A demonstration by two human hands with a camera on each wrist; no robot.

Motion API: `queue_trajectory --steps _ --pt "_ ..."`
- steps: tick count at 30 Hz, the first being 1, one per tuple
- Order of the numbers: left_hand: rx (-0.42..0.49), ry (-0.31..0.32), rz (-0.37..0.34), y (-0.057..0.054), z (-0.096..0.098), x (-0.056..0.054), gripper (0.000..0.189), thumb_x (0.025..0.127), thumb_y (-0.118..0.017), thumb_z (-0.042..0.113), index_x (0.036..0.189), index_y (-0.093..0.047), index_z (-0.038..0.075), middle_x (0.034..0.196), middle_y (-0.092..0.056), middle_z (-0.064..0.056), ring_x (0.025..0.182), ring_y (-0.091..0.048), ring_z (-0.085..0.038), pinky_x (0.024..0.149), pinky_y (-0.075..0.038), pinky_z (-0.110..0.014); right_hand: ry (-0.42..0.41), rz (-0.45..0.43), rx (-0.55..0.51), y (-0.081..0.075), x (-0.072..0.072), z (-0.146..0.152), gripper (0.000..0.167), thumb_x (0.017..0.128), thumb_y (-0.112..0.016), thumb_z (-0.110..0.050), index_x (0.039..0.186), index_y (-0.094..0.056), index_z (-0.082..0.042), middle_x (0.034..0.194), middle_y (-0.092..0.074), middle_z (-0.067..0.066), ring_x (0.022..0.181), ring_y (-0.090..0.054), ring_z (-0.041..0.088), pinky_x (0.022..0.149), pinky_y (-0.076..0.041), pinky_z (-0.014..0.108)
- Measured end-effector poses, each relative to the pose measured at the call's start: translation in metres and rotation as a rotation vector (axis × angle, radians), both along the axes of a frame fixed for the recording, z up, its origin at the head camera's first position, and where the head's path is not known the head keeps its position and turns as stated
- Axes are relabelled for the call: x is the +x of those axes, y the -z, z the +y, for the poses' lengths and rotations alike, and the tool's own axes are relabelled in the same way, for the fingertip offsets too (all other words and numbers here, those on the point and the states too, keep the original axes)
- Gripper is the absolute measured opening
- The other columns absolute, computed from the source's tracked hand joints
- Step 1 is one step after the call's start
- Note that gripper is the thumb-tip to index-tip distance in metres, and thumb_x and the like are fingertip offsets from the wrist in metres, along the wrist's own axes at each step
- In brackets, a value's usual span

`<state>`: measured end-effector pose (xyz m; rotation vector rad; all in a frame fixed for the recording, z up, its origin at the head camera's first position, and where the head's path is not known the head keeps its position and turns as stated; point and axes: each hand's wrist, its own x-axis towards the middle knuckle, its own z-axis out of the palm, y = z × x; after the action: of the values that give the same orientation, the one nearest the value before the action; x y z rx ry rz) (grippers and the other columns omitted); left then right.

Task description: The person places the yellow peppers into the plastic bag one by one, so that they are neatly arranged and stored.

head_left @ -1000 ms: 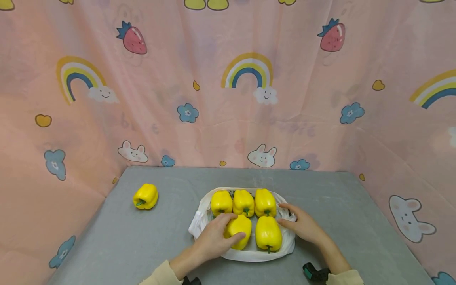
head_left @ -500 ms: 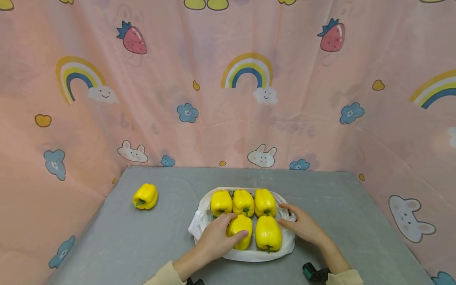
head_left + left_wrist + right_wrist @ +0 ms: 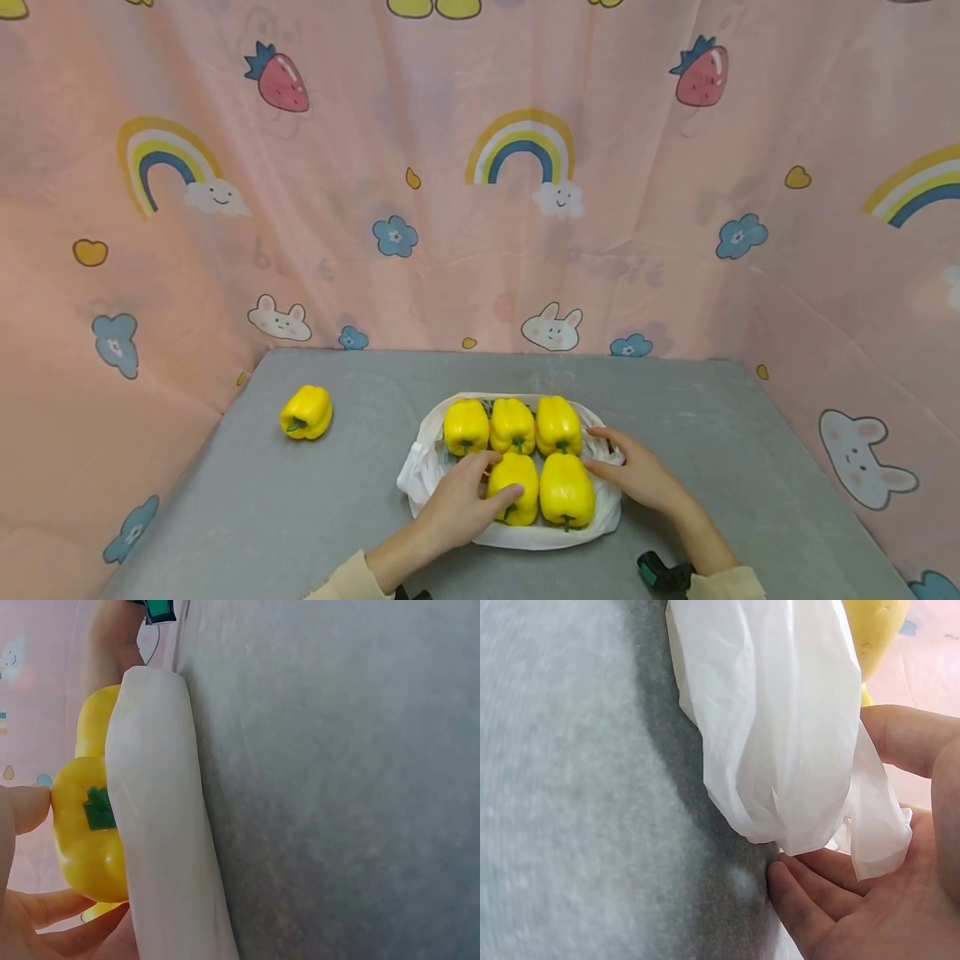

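Observation:
In the head view, a low white plastic bag (image 3: 550, 539) with its mouth spread wide holds several yellow bell peppers in two rows. My left hand (image 3: 459, 502) has thumb and fingers on either side of the front-left bell pepper (image 3: 522, 475). The left wrist view shows its green stem end (image 3: 99, 808) between thumb and fingers, partly behind the bag's side. Just right of it lies another bell pepper (image 3: 567, 492) in the front row. My right hand (image 3: 643, 475) holds the bag's right side, with white plastic (image 3: 780, 727) bunched between thumb and fingers.
A single yellow bell pepper (image 3: 307, 412) lies on the grey table (image 3: 352, 467) at the left. Three more, including the middle back one (image 3: 513, 425), fill the bag's back row. A pink patterned curtain (image 3: 480, 283) stands behind the table.
The front-left bell pepper has shifted right, up against its neighbour, and its stem now shows at the front. My left hand has moved slightly right; my right hand stays in place.

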<state>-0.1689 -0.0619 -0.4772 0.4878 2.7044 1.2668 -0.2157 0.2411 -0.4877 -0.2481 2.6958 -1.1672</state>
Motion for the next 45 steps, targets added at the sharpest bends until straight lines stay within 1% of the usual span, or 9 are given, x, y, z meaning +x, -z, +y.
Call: queue_trajectory --steps 7,11,18,25,29,32,36,40,45 --pt "-0.051 0.012 0.018 -0.008 -0.006 0.0 0.059 0.097 -0.06 0.058 0.134 -0.06 0.011 0.129 -0.062 -0.003 0.104 -0.063 -0.017 0.087 -0.055 -0.037 -0.013 0.001 -0.016 -0.001 0.0 0.0 0.067 0.097 -0.067 -0.042 0.15 -0.048 -0.005 0.154 -0.041 0.025 0.143 -0.032 0.05 0.11 -0.029 0.071" --pt "-0.089 0.034 0.041 -0.016 -0.012 -0.002 0.055 0.099 -0.059 0.054 0.133 -0.061 0.011 0.128 -0.063 -0.004 0.105 -0.063 -0.019 0.085 -0.055 -0.038 -0.017 0.011 -0.013 -0.002 0.0 0.0 0.066 0.097 -0.067 -0.041 0.149 -0.048 -0.005 0.154 -0.042 0.025 0.143 -0.033 0.05 0.11 -0.029 0.071" --pt "-0.119 0.061 0.169 -0.023 -0.024 -0.006 0.035 0.1 -0.064 0.038 0.121 -0.067 0.01 0.115 -0.068 -0.005 0.1 -0.064 -0.021 0.08 -0.055 -0.034 -0.019 0.015 -0.009 -0.002 0.0 0.0 0.066 0.097 -0.067 -0.041 0.149 -0.048 -0.005 0.154 -0.042 0.025 0.143 -0.033 0.05 0.11 -0.028 0.071" --pt "-0.075 0.068 0.233 -0.036 -0.039 -0.01 0.026 0.1 -0.065 0.024 0.118 -0.07 0.007 0.113 -0.069 -0.006 0.096 -0.064 -0.019 0.076 -0.056 -0.027 -0.016 0.014 -0.011 -0.003 0.0 -0.001 0.066 0.097 -0.068 -0.04 0.149 -0.049 -0.004 0.153 -0.043 0.025 0.143 -0.033 0.05 0.11 -0.028 0.071" --pt "-0.051 0.08 0.316 -0.04 -0.05 -0.012 0.022 0.1 -0.066 0.017 0.117 -0.069 0.003 0.107 -0.069 -0.005 0.092 -0.064 -0.019 0.073 -0.056 -0.029 -0.017 0.006 -0.011 -0.003 0.001 -0.001 0.066 0.098 -0.067 -0.04 0.149 -0.048 -0.004 0.153 -0.043 0.025 0.143 -0.033 0.05 0.11 -0.028 0.07" --pt "-0.048 0.071 0.373 -0.043 -0.057 -0.014 0.022 0.099 -0.067 0.014 0.116 -0.069 0.001 0.103 -0.068 -0.005 0.089 -0.063 -0.018 0.072 -0.057 -0.031 -0.018 -0.001 -0.017 -0.004 0.001 -0.001 0.066 0.098 -0.067 -0.04 0.149 -0.048 -0.003 0.153 -0.043 0.025 0.143 -0.032 0.05 0.11 -0.028 0.07" --pt "-0.036 0.039 0.416 -0.045 -0.068 -0.018 0.022 0.097 -0.068 0.012 0.115 -0.069 -0.001 0.104 -0.07 -0.008 0.089 -0.063 -0.019 0.072 -0.058 -0.033 -0.018 -0.008 -0.026 -0.004 0.0 -0.002 0.066 0.097 -0.068 -0.04 0.149 -0.048 -0.003 0.153 -0.042 0.025 0.143 -0.032 0.05 0.11 -0.028 0.071" --pt "-0.028 0.003 0.442 -0.045 -0.08 -0.022 0.02 0.096 -0.07 0.01 0.112 -0.071 -0.001 0.105 -0.071 -0.01 0.089 -0.064 -0.02 0.072 -0.058 -0.033 -0.024 -0.001 -0.028 -0.003 0.0 -0.001 0.066 0.097 -0.068 -0.04 0.149 -0.049 -0.003 0.153 -0.043 0.025 0.143 -0.033 0.05 0.11 -0.028 0.07" --pt "-0.024 -0.045 0.456 -0.044 -0.094 -0.028 0.016 0.096 -0.07 0.009 0.11 -0.072 0.001 0.103 -0.07 -0.006 0.087 -0.064 -0.017 0.071 -0.057 -0.027 -0.024 0.004 -0.02 -0.003 0.0 -0.001 0.066 0.098 -0.067 -0.04 0.149 -0.049 -0.003 0.153 -0.043 0.025 0.143 -0.033 0.05 0.11 -0.029 0.07"
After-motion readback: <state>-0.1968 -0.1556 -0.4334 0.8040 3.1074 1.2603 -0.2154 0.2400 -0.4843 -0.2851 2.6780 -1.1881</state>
